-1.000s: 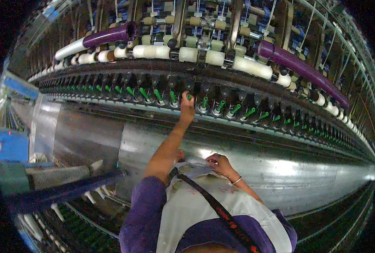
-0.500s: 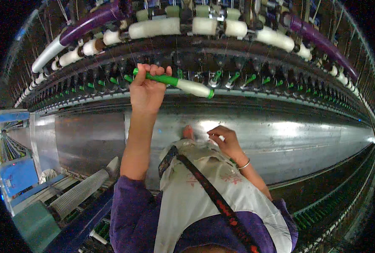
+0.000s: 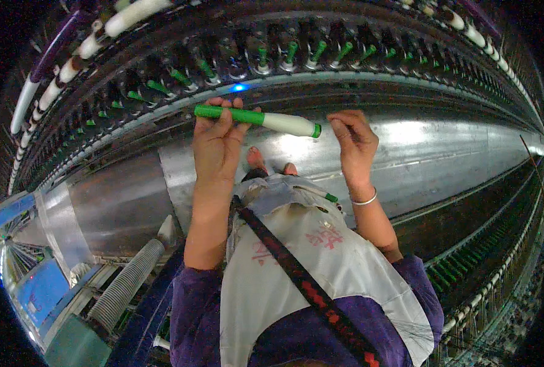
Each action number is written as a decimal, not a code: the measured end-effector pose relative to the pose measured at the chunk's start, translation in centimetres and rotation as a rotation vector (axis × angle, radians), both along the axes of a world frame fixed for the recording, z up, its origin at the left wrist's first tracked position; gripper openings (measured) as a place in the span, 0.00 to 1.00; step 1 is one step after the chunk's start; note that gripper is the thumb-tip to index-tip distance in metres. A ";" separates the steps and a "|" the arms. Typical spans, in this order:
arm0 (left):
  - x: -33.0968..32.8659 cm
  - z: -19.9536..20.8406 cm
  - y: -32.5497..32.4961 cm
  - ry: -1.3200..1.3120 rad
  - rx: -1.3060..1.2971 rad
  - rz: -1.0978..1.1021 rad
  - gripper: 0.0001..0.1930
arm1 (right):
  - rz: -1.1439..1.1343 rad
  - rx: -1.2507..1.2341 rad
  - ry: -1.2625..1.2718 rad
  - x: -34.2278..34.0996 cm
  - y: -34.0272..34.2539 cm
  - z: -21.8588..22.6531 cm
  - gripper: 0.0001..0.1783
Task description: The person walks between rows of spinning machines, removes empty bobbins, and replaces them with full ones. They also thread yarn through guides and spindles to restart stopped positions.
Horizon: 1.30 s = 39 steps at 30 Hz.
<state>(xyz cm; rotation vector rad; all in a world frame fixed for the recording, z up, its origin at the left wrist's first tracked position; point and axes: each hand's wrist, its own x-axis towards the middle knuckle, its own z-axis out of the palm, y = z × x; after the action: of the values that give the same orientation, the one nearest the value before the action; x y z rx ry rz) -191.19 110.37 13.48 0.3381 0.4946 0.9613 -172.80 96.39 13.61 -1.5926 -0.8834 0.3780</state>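
Note:
My left hand (image 3: 218,137) is closed round the green end of a yarn bobbin (image 3: 287,125). White yarn is wound on the bobbin's right half, up to a short green tip. It lies nearly level in front of my apron. Just right of that tip is my right hand (image 3: 356,136), its thumb and fingers pinched together. Whatever is between those fingers is too fine to make out. A second green-tipped bobbin (image 3: 331,197) pokes out at the top of my pale apron (image 3: 284,238).
A curved row of green spindles (image 3: 290,54) on the spinning frame runs across the far side. White rollers (image 3: 138,14) sit above it. A ribbed hose (image 3: 127,278) and blue machine parts (image 3: 41,287) are at the lower left. Another spindle row (image 3: 468,264) stands at the lower right.
My right hand has risen from the apron to beside the bobbin's tip. The left hand still holds the bobbin, now in front of the spindle row. The view has shifted and turned.

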 end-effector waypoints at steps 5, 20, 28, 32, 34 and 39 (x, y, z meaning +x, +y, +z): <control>1.7 -3.3 -5.1 0.071 -0.269 -0.009 0.11 | 0.058 -0.054 0.062 2.9 -5.3 -1.8 0.05; 4.8 -3.6 -8.8 0.128 -0.138 -0.053 0.11 | 0.030 0.042 0.001 2.9 -11.2 -3.6 0.22; 5.0 -3.6 -8.5 0.175 -0.100 -0.121 0.11 | 0.012 0.260 0.825 2.6 -10.3 -5.3 0.02; 4.8 -3.9 -8.2 0.194 -0.115 -0.086 0.11 | 0.295 0.569 1.557 3.4 -11.1 -7.4 0.07; 4.5 -3.9 -7.7 0.202 -0.078 -0.044 0.11 | 0.493 0.696 1.771 3.7 -11.6 -8.7 0.09; 3.8 -3.8 -6.9 0.173 0.021 -0.026 0.12 | 0.369 0.099 1.348 2.9 -11.5 -10.1 0.18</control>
<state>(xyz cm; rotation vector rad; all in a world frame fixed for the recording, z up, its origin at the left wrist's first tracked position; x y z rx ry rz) -187.35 103.52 9.73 0.4479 0.6369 0.9166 -169.94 84.85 3.52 -0.7405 -0.0983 1.4150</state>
